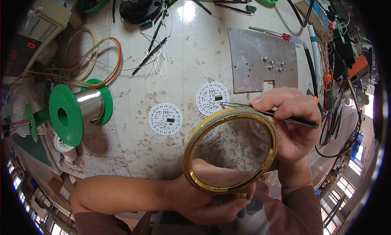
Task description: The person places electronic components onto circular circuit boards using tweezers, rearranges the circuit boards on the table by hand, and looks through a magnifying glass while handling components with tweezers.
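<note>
Left hand (211, 204): fingers curled round the handle of a gold-rimmed magnifying glass (233, 149) | Right hand (297, 121): fingers pinched tweezers (244, 106), tips by the black chip (218, 98) on a round white circuit board (207, 106), contact unclear to me | Board: lay on the desk (138, 96), beside a similar one (163, 127)

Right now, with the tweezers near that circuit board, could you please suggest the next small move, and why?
I would probably ease the left hand's magnifying glass slightly forward: in this view, the tips of the tweezers in the right hand show beyond its gold rim, near the black chip on a round white circuit board, so the lens does not frame them.
</note>
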The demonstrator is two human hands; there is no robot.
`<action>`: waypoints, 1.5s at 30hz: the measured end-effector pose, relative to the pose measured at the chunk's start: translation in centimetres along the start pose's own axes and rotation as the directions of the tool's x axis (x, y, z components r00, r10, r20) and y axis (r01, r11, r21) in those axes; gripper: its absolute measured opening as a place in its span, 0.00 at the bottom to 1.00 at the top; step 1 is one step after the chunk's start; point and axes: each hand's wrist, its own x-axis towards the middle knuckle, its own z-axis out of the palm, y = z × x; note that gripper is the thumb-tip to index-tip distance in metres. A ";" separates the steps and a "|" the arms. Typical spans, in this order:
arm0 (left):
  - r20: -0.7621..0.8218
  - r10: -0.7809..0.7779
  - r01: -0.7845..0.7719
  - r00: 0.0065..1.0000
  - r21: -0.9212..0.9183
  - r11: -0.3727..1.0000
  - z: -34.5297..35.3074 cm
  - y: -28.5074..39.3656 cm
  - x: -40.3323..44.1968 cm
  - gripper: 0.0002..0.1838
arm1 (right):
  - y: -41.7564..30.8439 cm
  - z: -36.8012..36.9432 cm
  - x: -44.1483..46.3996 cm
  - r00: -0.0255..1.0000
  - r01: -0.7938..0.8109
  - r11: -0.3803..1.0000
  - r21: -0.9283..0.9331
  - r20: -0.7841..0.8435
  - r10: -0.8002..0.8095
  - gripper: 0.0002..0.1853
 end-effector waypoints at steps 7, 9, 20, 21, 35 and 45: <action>0.011 0.004 -0.004 1.000 0.003 1.000 0.0 -0.3 -0.1 0.12 | -0.1 0.0 0.1 0.999 -0.015 1.000 -0.019 0.033 0.016 0.11; 0.045 -0.029 0.028 0.999 0.018 0.999 -0.3 0.0 -0.1 0.12 | -0.5 -0.3 0.1 0.993 -0.030 0.997 -0.069 0.114 0.037 0.10; 0.033 0.000 0.000 0.999 0.015 1.000 -0.1 -0.4 -0.1 0.11 | 0.1 0.3 0.1 1.000 -0.008 1.000 0.005 0.006 0.008 0.12; 0.037 0.003 -0.004 0.999 0.017 1.000 -0.1 -0.4 -0.1 0.11 | 0.2 0.3 0.1 1.000 -0.006 1.000 0.003 0.007 0.006 0.12; 0.006 0.015 -0.015 1.000 0.021 1.000 0.0 -0.6 -0.2 0.11 | 0.0 0.2 0.0 1.000 -0.015 1.000 0.020 0.000 0.015 0.12; 0.016 0.018 -0.019 1.000 0.023 1.000 0.0 -0.5 -0.2 0.11 | 0.0 0.3 0.0 0.999 -0.032 0.999 0.010 0.000 0.032 0.12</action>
